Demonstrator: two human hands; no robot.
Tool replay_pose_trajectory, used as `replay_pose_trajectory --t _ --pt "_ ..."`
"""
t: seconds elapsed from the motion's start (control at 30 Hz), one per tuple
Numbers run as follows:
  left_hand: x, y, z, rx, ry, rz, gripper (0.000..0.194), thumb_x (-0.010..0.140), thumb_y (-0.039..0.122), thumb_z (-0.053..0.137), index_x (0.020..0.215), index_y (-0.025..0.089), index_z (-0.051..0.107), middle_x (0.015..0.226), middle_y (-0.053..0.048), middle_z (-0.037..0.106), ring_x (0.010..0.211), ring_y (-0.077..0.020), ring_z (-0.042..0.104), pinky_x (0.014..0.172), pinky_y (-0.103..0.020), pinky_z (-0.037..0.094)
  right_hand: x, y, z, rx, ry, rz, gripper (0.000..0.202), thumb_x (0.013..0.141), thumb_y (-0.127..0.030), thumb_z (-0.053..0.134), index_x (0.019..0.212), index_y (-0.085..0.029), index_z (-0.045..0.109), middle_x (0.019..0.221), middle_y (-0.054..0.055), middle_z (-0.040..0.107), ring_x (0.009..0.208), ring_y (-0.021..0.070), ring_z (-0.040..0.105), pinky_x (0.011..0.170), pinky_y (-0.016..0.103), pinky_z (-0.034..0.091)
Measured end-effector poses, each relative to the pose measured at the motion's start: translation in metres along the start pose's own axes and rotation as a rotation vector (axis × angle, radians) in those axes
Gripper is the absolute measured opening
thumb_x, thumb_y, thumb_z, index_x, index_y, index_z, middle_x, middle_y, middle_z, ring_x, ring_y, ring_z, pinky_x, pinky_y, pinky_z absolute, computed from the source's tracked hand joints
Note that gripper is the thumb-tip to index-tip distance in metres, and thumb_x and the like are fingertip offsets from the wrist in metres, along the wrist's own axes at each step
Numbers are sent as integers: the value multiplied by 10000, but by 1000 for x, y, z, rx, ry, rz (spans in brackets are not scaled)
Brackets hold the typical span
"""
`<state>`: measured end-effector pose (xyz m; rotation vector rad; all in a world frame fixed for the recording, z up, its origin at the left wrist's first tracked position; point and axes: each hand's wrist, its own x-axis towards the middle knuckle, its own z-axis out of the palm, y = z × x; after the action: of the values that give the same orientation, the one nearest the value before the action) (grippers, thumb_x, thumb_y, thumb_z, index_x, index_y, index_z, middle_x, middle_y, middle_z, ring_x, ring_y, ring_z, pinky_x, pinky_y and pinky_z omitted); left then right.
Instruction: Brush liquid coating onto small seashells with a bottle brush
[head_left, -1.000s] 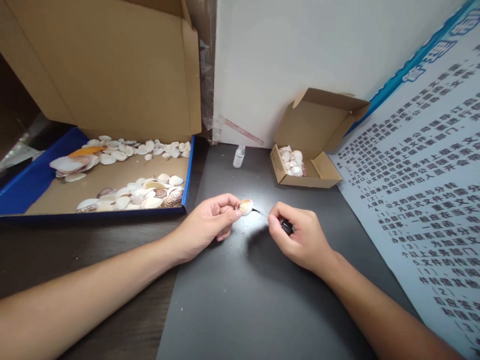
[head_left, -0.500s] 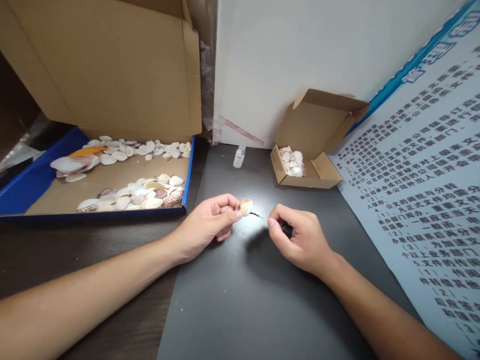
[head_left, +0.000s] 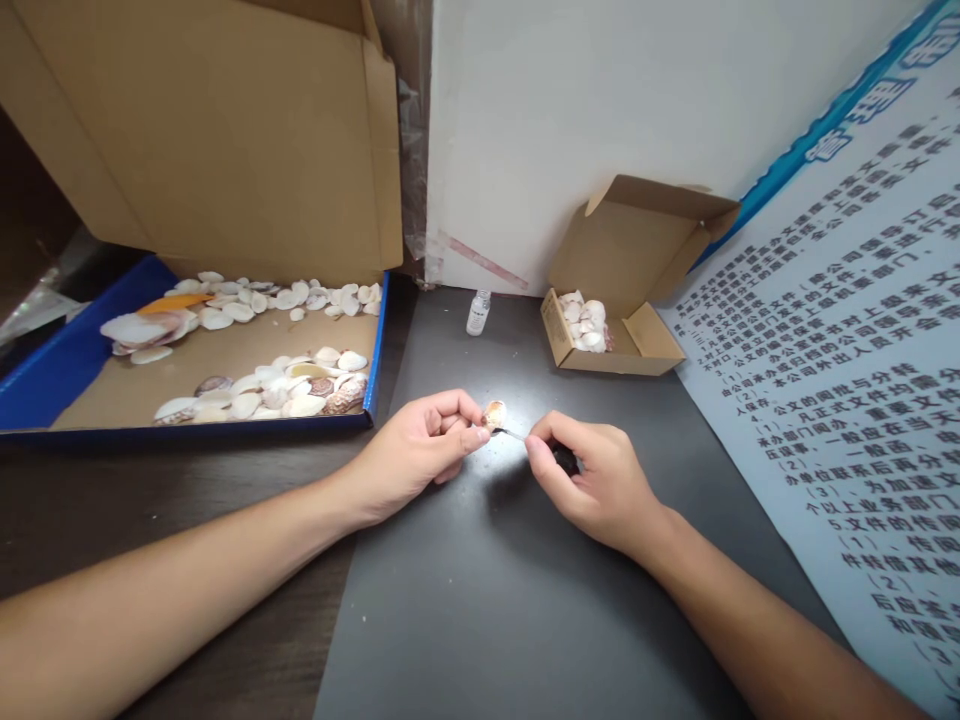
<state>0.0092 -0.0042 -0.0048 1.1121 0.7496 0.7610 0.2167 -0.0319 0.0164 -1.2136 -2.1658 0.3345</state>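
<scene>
Between the thumb and fingers of my left hand (head_left: 431,440) is a small seashell (head_left: 495,413), white with orange-brown patches. My right hand (head_left: 589,475) is closed around the black handle of a thin applicator brush (head_left: 512,433). Its pale stem points left, and the dark tip meets the lower edge of the shell, close to my left thumb. Most of the handle is hidden in my right palm. Behind both hands a small glass bottle (head_left: 476,316) with a white label stands upright on the dark grey mat (head_left: 450,620).
At left lies an open blue-sided cardboard box (head_left: 187,365) with several shells in two groups. A smaller open cardboard box (head_left: 600,364) holding pale shells stands at back right. A white panel (head_left: 570,110) rises behind, and a printed poster (head_left: 847,400) slants along the right.
The brush and my right hand have shifted slightly left, bringing the tip further onto the shell. The shell has turned a little in my left fingers.
</scene>
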Motion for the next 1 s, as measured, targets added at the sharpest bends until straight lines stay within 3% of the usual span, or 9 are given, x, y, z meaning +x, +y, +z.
replay_pose_trajectory --t 0.17,0.4,0.7,1.0 --pt "1 0 0 -18 9 0 280 830 379 713 800 186 512 529 106 360 440 -39 310 441 -190 221 0 0 -3 -57 6 53 235 884 -205 515 649 -182 515 516 -57 452 445 69 383 475 217 301" --pt "1 0 0 -59 0 -2 260 827 348 717 801 183 517 535 105 367 438 -36 314 443 -188 228 0 -3 -4 -12 32 -43 238 898 -181 504 661 -181 522 517 -57 435 449 71 381 480 215 310" --pt "0 2 0 -74 7 -4 258 826 330 718 788 178 512 546 99 388 442 -34 328 448 -184 245 -1 0 -2 -68 19 16 232 907 -220 524 680 -186 557 510 -64 446 435 70 372 466 219 296" --pt "1 3 0 -117 -46 -38 205 855 331 685 851 176 550 553 99 368 440 -38 315 442 -168 342 0 -2 -2 -70 28 -1 236 913 -223 517 683 -189 558 513 -57 463 437 77 384 470 219 305"
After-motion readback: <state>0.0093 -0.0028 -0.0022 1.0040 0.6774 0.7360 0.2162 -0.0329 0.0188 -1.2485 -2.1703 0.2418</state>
